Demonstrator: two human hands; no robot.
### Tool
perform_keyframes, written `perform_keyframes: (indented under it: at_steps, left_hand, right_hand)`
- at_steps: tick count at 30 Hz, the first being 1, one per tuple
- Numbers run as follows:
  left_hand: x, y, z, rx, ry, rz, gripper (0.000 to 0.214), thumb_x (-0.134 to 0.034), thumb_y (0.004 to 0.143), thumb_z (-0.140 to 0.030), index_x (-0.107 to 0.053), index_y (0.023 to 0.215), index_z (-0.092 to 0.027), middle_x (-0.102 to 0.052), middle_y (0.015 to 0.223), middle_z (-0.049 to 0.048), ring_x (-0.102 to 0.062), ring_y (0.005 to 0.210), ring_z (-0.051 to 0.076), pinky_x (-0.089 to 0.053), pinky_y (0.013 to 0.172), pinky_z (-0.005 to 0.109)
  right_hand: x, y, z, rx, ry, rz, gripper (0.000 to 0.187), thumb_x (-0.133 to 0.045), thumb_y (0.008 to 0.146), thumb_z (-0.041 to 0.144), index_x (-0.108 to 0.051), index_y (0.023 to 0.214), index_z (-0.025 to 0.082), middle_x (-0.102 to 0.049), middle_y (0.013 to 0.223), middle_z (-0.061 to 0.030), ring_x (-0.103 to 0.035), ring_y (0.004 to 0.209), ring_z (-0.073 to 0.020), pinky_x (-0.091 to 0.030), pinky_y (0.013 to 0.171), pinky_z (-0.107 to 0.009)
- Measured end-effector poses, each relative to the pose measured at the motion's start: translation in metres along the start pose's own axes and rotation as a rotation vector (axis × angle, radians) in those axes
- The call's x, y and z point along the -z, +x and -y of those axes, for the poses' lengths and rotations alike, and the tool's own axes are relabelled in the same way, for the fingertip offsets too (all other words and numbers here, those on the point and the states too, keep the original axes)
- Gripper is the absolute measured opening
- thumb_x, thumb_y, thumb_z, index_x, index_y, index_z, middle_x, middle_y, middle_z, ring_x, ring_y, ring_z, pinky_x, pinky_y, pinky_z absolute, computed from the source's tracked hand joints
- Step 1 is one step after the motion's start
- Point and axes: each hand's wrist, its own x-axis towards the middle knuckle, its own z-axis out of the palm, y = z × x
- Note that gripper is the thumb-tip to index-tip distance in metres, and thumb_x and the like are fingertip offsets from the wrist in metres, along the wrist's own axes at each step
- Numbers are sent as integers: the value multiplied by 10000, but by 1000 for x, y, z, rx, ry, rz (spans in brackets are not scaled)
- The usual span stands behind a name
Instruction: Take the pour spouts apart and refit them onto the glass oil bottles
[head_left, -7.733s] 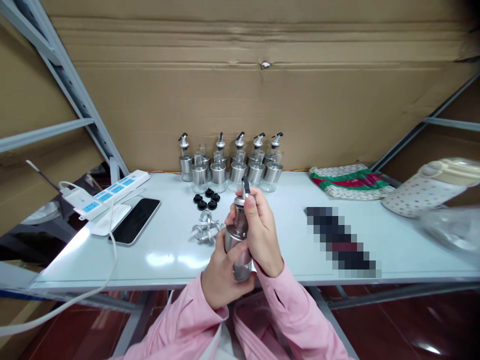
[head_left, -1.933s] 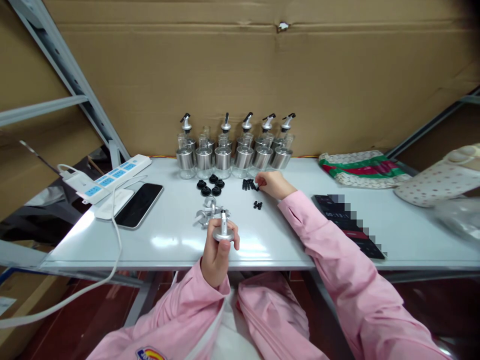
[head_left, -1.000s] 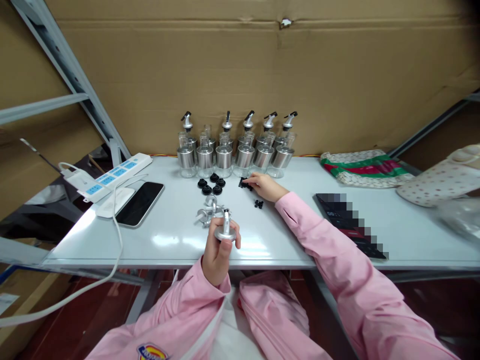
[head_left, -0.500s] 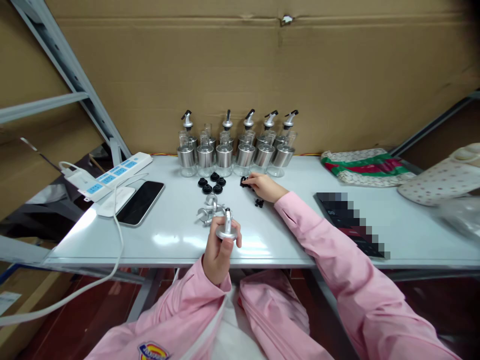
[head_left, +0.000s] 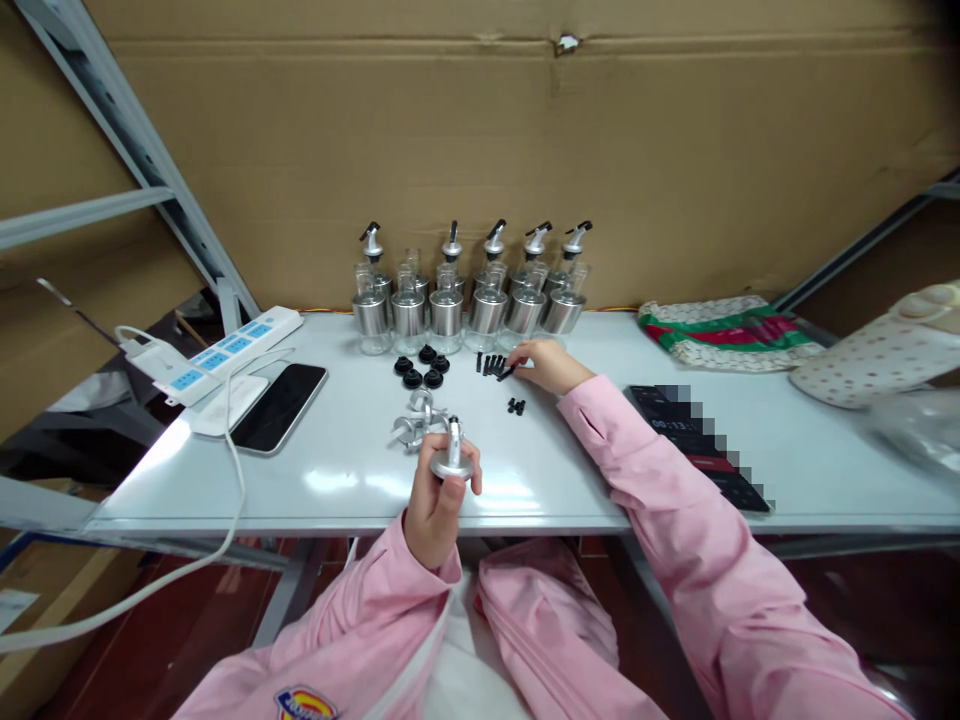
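Observation:
My left hand (head_left: 433, 515) is closed around a silver pourer spout (head_left: 452, 464), held upright over the front of the table with its round base toward me. Farther forward, my right hand (head_left: 553, 366) pinches a slim black lever (head_left: 505, 375) between thumb and fingertips. Just left of those fingertips lies a row of similar black levers (head_left: 489, 365). A small cluster of tiny black parts (head_left: 516, 407) sits nearer to me. Several black ribbed stoppers (head_left: 412, 379) are grouped to the left, and loose silver spouts (head_left: 409, 432) lie behind my left hand.
Two rows of glass-and-steel bottles (head_left: 409, 315) stand at the back, several topped with pourers. On the left are a power strip (head_left: 225, 352), a phone (head_left: 281, 408) and a white cable. A dark device (head_left: 697, 445), patterned pouch (head_left: 720, 335) and dotted bottle (head_left: 862, 355) lie right.
My right hand has shifted slightly right, away from the row of black levers, and a lever now shows in its fingertips. My left hand keeps the spout in nearly the same place.

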Motion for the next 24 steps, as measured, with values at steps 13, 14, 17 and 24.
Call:
perform_keyframes:
  at_steps: [13, 14, 17, 24]
  left_hand:
    - [0, 0, 0, 7, 13, 0, 314, -376, 908, -505, -440, 941, -200, -481, 722, -17, -476, 557, 90, -390, 582, 255]
    - [0, 0, 0, 9, 16, 1, 316, -374, 909, -506, -440, 943, -200, -483, 720, -16, -475, 559, 92, -389, 583, 257]
    - [0, 0, 0, 7, 15, 1, 314, -372, 910, -504, -442, 943, -200, -486, 729, -15, -475, 562, 91, -388, 584, 256]
    - [0, -1, 0, 14, 19, -8, 316, -374, 908, -506, -438, 940, -198, -485, 715, -16, -474, 553, 94, -387, 582, 257]
  right_hand:
    - [0, 4, 5, -91, 87, -52, 88, -627, 709, 129, -706, 727, 162, -688, 666, -22, -598, 597, -128, -459, 626, -229]
    - [-1, 5, 5, -95, 80, -43, 84, -633, 706, 127, -707, 730, 159, -684, 672, -25, -595, 602, -130, -458, 632, -234]
    - [-4, 6, 8, -59, 58, -49, 98, -634, 716, 135, -712, 774, 148, -666, 718, -41, -576, 631, -138, -453, 659, -255]
    - [-16, 8, 27, 108, -60, -89, 378, -417, 809, 27, -714, 978, 189, -618, 881, -114, -505, 840, -212, -416, 729, -322]
